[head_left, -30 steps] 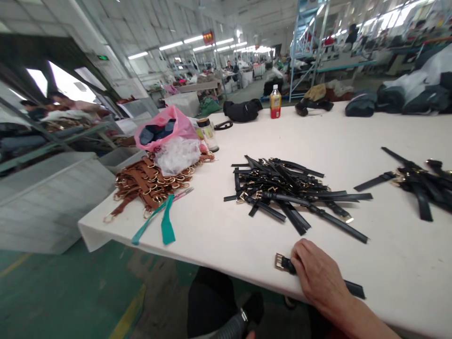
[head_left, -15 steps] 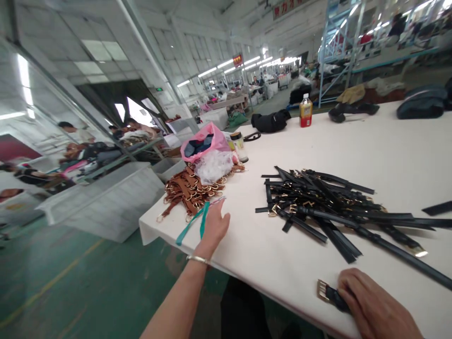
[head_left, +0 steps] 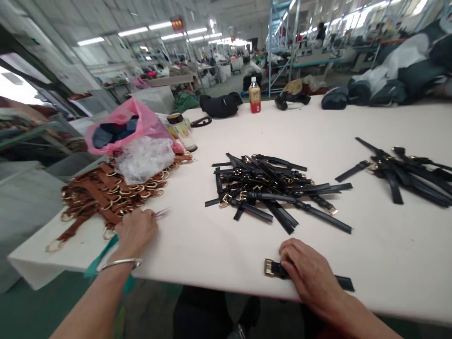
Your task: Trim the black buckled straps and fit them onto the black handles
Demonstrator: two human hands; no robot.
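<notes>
My right hand [head_left: 309,275] lies palm down on a black strap with a gold buckle [head_left: 271,268] near the white table's front edge, fingers curled over it. My left hand [head_left: 136,230], a bangle on its wrist, is closed over a small tool with a pinkish tip [head_left: 160,213] beside the teal ribbon [head_left: 100,259] and the heap of brown straps with gold rings [head_left: 102,190]. A pile of black buckled straps [head_left: 271,188] lies in the middle of the table [head_left: 388,245].
A second bunch of black straps [head_left: 406,172] lies at the right. A pink bag [head_left: 122,125], a clear plastic bag [head_left: 144,157], a jar [head_left: 181,129], a drink bottle [head_left: 254,95] and dark bags [head_left: 221,104] stand toward the back. Other workbenches and people fill the hall beyond.
My left hand came up from below the table, reached toward the teal ribbon, and now closes over the small tool there. My right hand has stayed on the black strap.
</notes>
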